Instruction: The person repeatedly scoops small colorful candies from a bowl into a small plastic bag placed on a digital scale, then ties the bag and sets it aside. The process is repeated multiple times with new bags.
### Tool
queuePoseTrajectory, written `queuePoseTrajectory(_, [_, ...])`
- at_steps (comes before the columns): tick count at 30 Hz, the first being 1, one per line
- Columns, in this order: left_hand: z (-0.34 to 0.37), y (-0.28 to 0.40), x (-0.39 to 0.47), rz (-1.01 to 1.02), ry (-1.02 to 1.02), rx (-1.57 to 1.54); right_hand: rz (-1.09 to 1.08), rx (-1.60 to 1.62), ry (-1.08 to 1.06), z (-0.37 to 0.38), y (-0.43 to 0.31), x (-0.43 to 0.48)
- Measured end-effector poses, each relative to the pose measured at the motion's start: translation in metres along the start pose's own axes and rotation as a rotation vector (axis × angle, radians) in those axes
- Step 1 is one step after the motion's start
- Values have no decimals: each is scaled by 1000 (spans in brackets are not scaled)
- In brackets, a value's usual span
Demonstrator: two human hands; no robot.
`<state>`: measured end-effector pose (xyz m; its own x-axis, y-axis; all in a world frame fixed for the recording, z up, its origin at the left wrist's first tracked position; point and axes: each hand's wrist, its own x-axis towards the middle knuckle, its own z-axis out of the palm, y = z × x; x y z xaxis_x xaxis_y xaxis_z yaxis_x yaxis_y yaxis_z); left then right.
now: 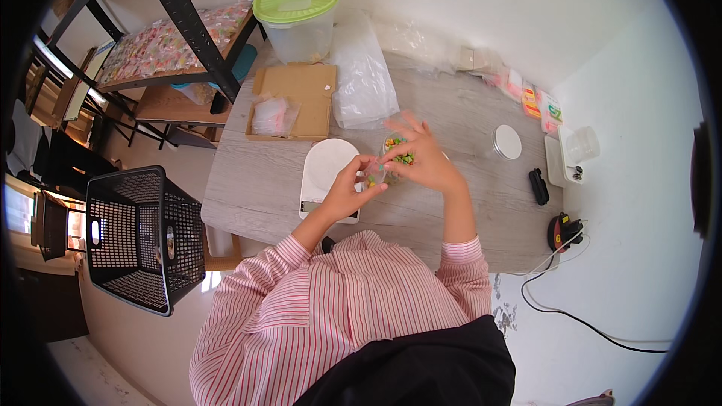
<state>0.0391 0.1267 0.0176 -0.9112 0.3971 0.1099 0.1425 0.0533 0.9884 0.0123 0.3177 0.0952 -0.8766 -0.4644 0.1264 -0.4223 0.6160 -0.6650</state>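
My left hand (351, 190) pinches a small clear plastic bag (372, 178) with a few coloured pieces inside. At the bag's mouth, the thumb and forefinger of my right hand (422, 159) come together around what looks like a tiny turquoise piece (382, 167); its other fingers are spread. Partly hidden under my right hand stands a clear jar of small multicoloured pieces (401, 156). A white kitchen scale (330, 166) lies beneath and left of my left hand, its display partly covered by my wrist.
An open cardboard box (316, 96) holds small plastic bags (273, 117). Behind are a green-lidded tub (299, 34) and clear plastic sheeting (364, 79). A round lid (507, 142), black case (538, 186) and white tray (555, 160) lie right. A black basket (146, 237) stands left.
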Motion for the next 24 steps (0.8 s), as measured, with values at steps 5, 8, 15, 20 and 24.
queuePoseTrajectory(5, [0, -1, 0, -17, -2, -7, 104, -99, 117, 2, 16, 2])
queuePoseTrajectory(8, [-1, -2, -2, -36, 7, 2, 252, -321, 145, 1, 33, 2])
queuePoseTrajectory(15, [-3, -5, -2, -25, 11, -4, 400, -509, 24, 13, 40, 8])
queuePoseTrajectory(20, [-5, -6, -2, -33, 11, -1, 368, -457, -13, 17, 49, 10])
queuePoseTrajectory(24, [-4, -7, -1, -23, 5, -7, 326, -407, -14, 16, 56, 9])
